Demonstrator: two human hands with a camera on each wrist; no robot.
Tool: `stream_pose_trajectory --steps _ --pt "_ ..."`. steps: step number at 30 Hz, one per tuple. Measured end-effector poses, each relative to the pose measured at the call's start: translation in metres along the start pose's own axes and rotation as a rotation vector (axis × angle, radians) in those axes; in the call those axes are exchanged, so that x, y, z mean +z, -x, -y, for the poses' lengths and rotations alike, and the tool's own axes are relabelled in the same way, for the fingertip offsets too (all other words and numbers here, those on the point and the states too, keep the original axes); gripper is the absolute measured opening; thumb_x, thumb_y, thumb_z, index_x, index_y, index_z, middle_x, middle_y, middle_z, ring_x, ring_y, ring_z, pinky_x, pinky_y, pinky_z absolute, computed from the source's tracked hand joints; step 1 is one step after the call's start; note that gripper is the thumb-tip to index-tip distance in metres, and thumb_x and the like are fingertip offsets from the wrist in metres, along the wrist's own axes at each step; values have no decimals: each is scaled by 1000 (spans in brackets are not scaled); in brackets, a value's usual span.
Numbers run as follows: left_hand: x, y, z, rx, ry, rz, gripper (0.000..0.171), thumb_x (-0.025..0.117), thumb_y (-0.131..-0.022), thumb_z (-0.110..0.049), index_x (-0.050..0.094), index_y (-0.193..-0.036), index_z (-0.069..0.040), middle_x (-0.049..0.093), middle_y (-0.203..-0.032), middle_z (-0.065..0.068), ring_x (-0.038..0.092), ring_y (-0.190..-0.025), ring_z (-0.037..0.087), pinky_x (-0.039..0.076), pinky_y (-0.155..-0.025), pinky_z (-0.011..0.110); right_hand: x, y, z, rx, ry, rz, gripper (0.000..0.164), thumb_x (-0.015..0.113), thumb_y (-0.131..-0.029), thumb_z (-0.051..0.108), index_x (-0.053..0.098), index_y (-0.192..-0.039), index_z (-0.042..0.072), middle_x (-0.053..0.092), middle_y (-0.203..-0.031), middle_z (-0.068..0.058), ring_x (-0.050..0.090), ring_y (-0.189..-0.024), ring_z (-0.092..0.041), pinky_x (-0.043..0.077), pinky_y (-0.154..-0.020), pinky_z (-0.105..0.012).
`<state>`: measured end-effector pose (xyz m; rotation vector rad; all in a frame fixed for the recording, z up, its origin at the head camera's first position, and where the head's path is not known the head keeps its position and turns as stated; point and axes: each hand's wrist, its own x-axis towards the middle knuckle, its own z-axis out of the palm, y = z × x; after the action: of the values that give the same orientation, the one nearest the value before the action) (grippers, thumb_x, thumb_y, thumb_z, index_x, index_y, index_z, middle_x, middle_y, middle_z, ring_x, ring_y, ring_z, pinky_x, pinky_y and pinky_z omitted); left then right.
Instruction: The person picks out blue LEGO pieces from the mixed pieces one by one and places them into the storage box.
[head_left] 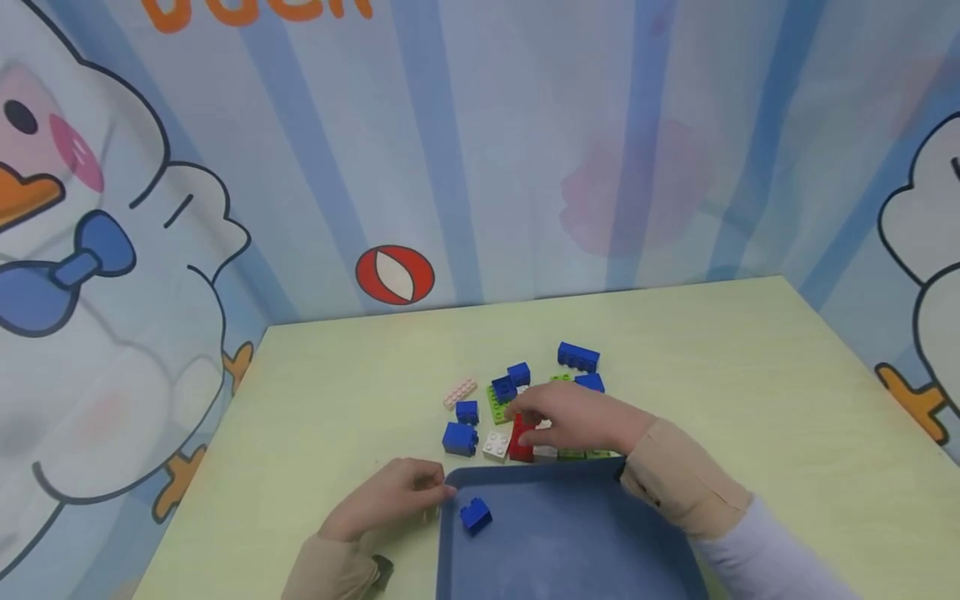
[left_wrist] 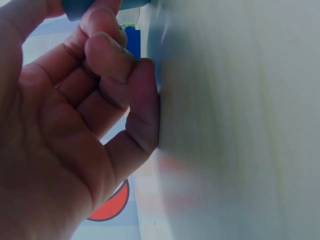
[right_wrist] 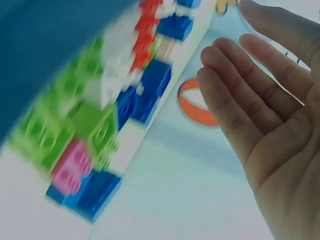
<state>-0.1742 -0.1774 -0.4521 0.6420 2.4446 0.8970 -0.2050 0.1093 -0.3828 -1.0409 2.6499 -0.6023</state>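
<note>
My left hand (head_left: pixel 393 497) is at the back left corner of a blue-grey tray (head_left: pixel 577 533). Its fingers are curled, and in the left wrist view thumb and fingers pinch the tray's rim (left_wrist: pixel 76 7). One blue toy brick (head_left: pixel 476 516) lies inside the tray near that corner. Over the loose bricks behind the tray hovers my right hand (head_left: pixel 581 415), fingers extended and holding nothing in the right wrist view. Under its fingertips is a red brick (head_left: pixel 519 443), with a white brick (head_left: pixel 496 446) to its left. The hand hides part of the pile.
Several blue bricks, such as one at the left (head_left: pixel 459 439) and a long one at the back (head_left: pixel 578 357), lie about the pile. Green bricks (right_wrist: pixel 95 130) and a pink brick (right_wrist: pixel 74 165) are also there. A printed cloth wall (head_left: pixel 510 167) stands behind the pale table (head_left: pixel 337 383).
</note>
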Motion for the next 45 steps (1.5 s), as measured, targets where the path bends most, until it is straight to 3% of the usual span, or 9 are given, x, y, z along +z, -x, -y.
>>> stream_pose_trajectory --steps 2,13,23,37,45 --pt "0 0 0 -3 -2 0 30 57 -91 -40 55 -71 -18 50 -62 -11 47 -60 7 38 -59 25 -4 0 -11 36 11 -19 34 66 -88 27 62 -120 15 63 -113 0 59 -95 -11 48 -81 -30" --pt "-1 2 2 -8 -12 -5 31 56 -91 -42 55 -70 -19 51 -62 -11 47 -60 7 38 -58 25 -38 0 -67 101 26 -164 33 64 -89 21 60 -120 13 63 -109 -2 60 -98 -18 47 -82 -37" --pt "-1 1 2 -3 -16 -6 29 56 -91 -42 57 -71 -20 52 -64 -11 48 -61 7 39 -59 25 -47 -8 -102 216 73 -269 30 64 -89 20 63 -114 4 64 -107 -10 60 -98 -26 47 -83 -42" --pt "0 1 3 18 -27 -18 28 57 -91 -41 58 -71 -22 53 -64 -13 47 -61 5 38 -60 24 -26 -24 -127 338 83 -246 43 70 -84 25 59 -116 -3 63 -105 -17 59 -97 -30 45 -84 -44" --pt "-1 3 3 12 -19 -20 28 57 -91 -40 59 -72 -21 53 -64 -12 48 -62 6 39 -60 24 -20 -29 -126 383 82 -185 38 67 -85 21 60 -113 -3 64 -103 -17 60 -94 -29 46 -83 -44"
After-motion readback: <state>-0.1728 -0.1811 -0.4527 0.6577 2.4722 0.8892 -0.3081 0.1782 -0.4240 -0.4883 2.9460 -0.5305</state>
